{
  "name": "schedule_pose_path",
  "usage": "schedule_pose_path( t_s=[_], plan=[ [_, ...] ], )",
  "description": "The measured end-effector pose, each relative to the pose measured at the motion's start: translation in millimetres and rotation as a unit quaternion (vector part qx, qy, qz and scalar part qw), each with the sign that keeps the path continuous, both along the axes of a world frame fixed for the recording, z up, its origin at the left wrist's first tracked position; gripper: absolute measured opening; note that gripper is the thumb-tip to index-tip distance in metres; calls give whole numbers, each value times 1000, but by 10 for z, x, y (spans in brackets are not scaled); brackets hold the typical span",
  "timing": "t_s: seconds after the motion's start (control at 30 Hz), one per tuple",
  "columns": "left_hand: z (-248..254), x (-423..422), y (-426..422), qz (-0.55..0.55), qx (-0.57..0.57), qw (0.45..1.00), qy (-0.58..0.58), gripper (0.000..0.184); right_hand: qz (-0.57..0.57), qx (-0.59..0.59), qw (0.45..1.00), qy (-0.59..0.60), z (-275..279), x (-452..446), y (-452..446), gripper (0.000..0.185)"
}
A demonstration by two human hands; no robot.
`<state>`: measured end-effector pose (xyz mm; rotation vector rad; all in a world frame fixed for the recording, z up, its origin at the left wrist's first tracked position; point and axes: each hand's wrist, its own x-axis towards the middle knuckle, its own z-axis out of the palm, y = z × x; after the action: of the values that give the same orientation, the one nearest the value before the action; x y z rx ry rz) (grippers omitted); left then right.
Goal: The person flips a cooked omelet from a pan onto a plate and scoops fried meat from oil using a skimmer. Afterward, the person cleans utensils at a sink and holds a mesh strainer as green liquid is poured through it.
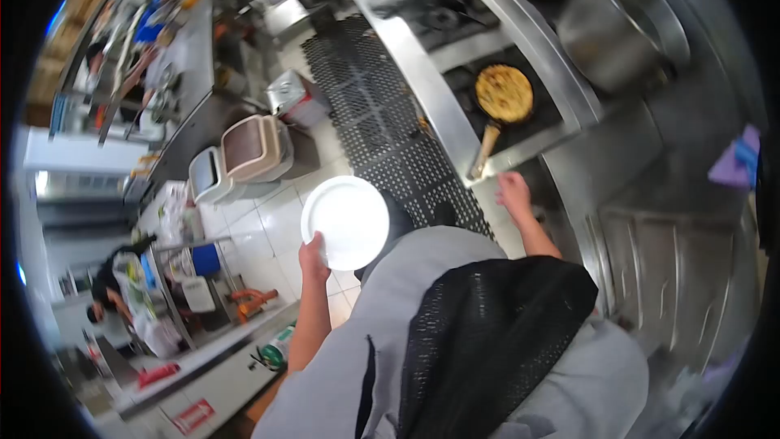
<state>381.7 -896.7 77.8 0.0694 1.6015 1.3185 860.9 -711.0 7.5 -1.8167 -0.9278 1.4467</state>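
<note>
My left hand (314,258) grips the rim of a round white plate (346,222), with the thumb lying over its near-left edge. Nothing lies on the plate. My right hand (513,193) is held beside the stove's front edge with its fingers curled in, and I see nothing in it. It is apart from the pan handle (485,151), which is the thing nearest to it. That handle belongs to a frying pan on the stove, filled by a round golden-brown omelette-like food (504,93).
A stove (449,16) with burners runs ahead, and a large steel pot (621,24) stands at the right. Black perforated mats (366,106) cover the floor. Lidded bins (256,146) stand left of them. Other people (114,284) are at the left, beyond counters.
</note>
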Motion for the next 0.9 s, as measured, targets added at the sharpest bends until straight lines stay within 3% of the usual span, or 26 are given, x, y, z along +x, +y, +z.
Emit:
schedule_pose_path(
  t_s=[0.07,0.13,0.23,0.63,0.77,0.83,0.9],
  plan=[
    [43,41,-62,48,14,999,-15,45,5,-44,997,59,273,-205,99,40],
    [38,52,-145,44,11,999,-27,45,19,-71,991,114,159,-319,186,49],
    [43,48,-253,52,-8,998,-21,46,71,-80,990,89,-24,-453,291,50],
    [123,-23,-512,67,-54,996,15,45,26,-125,970,205,-72,-532,373,35],
    [180,-40,-503,71,-60,995,21,44,60,-104,982,147,52,-476,401,34],
    [181,-64,-493,67,-54,996,18,44,41,-25,998,46,131,-497,307,34],
    [190,-78,-498,61,-50,997,13,43,9,-51,999,8,53,-531,187,34]
  ],
)
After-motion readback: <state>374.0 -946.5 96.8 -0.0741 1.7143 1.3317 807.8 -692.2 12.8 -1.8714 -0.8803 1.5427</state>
